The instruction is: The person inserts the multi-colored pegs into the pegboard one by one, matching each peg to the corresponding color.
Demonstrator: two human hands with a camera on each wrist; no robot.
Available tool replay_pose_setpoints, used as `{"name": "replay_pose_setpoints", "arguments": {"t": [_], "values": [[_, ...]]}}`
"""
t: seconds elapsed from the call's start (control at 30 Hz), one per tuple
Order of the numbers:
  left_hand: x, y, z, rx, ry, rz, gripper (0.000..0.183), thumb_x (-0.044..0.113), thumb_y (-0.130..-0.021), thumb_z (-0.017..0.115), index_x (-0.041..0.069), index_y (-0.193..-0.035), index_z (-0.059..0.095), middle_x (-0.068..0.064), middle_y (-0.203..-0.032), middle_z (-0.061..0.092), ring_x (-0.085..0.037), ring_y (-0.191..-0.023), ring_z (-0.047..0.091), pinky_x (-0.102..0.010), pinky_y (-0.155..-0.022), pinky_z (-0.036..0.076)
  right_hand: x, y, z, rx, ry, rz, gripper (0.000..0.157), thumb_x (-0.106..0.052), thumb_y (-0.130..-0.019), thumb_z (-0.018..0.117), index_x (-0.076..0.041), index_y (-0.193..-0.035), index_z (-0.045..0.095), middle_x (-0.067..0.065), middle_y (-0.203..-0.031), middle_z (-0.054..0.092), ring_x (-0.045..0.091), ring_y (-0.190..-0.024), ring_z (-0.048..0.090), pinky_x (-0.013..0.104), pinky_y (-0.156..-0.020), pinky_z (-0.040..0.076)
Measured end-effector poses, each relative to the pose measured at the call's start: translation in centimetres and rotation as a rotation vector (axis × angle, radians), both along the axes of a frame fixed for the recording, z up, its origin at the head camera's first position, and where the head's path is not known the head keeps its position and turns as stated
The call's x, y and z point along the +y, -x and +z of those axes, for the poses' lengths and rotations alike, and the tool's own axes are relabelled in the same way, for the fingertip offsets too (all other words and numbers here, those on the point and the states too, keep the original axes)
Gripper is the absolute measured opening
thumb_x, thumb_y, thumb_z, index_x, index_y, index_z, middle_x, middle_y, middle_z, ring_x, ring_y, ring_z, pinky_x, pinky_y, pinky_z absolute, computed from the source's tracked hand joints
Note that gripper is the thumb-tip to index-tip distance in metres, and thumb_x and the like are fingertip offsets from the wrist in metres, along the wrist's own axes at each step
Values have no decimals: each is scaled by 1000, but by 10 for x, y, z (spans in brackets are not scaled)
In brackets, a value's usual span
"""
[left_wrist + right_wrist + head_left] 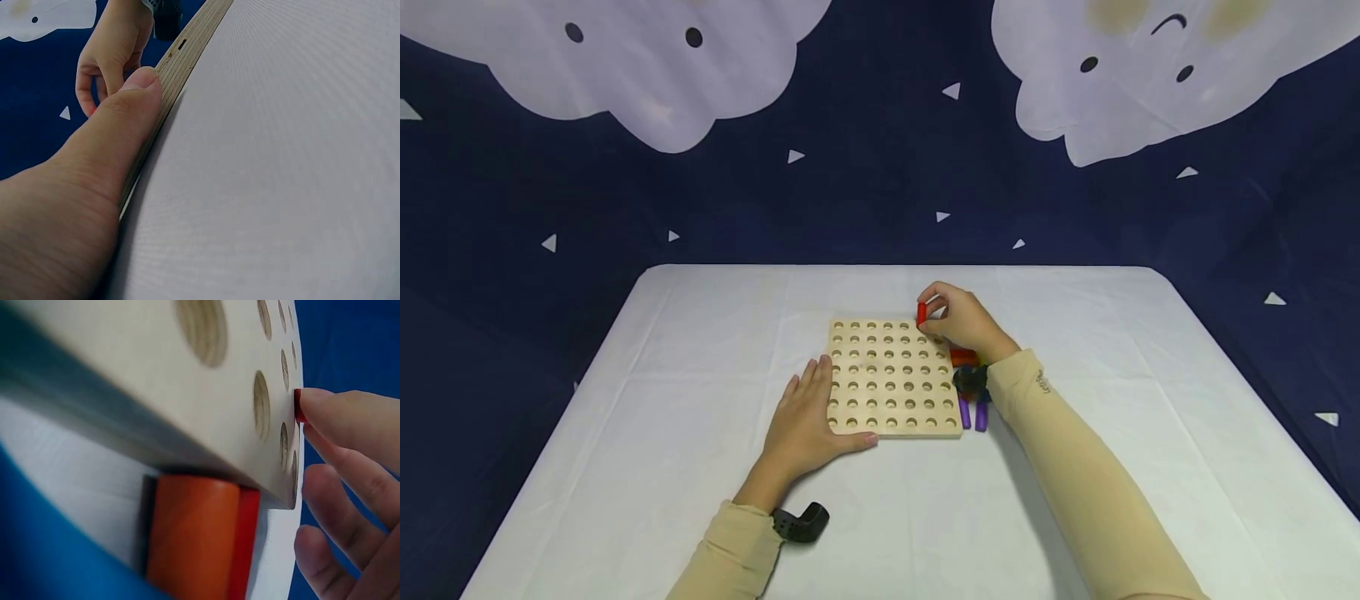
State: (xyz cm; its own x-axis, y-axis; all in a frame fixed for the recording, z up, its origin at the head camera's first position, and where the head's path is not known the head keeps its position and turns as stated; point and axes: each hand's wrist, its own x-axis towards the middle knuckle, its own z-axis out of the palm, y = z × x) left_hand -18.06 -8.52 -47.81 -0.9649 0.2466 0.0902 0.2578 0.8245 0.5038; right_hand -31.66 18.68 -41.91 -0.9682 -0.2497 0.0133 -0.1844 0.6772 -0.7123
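On the white-covered surface [1075, 467] lies a pale wooden pegboard [891, 379] with rows of round holes, all of them bare as far as the head view shows. The right hand [964, 321] hovers over the board's far right corner, its grip narrow: thumb and forefinger pinch a short red peg [921, 313], held upright just above the corner holes. In the right wrist view the red peg [298, 405] shows only as a sliver at the fingertip, close to the board's face [156, 387]; whether its end already touches a hole I cannot tell from this angle.

The left hand [805, 417] lies flat on the surface against the board's left edge, fingers straight, the thumb running along the near edge. The left wrist view confirms it: the thumb [134, 94] presses the layered side of the pegboard [181, 56], holding nothing.

Just beside the board's right edge lie loose pegs: an orange peg [964, 357] and two purple pegs [972, 413], partly hidden by the right wrist's dark camera mount [972, 379]. The orange peg [194, 537] lies touching the board's side, with a red one just behind it.
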Motion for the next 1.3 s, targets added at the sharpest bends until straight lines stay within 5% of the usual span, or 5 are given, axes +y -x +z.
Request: {"name": "replay_pose_setpoints", "arguments": {"t": [0.47, 0.7, 0.93, 1.3], "values": [[3, -1, 1, 11, -1, -4, 144, 85, -60, 70, 1, -158, 8, -14, -166, 15, -28, -155, 13, -46, -128, 8, 4, -1, -2, 90, -102, 63, 26, -10, -84, 79, -18, -101, 61, 2, -101, 71, 19, -72, 63, 33, -73, 51], [3, 0, 1, 12, -2, -8, 144, 85, -60, 70, 1, -159, 8, -14, -166, 14, -28, -155, 13, -46, -128, 8, 7, -5, 3, 57, -131, 90, 27, -13, -85, 78, -17, -108, 64, 4, -109, 71, 20, -79, 64, 36, -83, 52], [2, 0, 2, 16, 2, -3, 143, 84, -60, 70, 0, -158, 8, -14, -166, 14, -29, -155, 12, -47, -128, 8, 24, -12, 11, 72, -124, 100, 40, -21, -89, 75, -16, -127, 61, 5, -121, 66, 21, -81, 61, 33, -70, 53], [2, 0, 1, 10, 4, -4, 143, 84, -60, 71, -1, -158, 9, -15, -166, 14, -29, -155, 13, -47, -128, 7, 57, -29, 16, -42, -239, 126, 28, -20, -91, 73, -18, -119, 67, 5, -116, 67, 24, -91, 56, 34, -79, 51]]}}
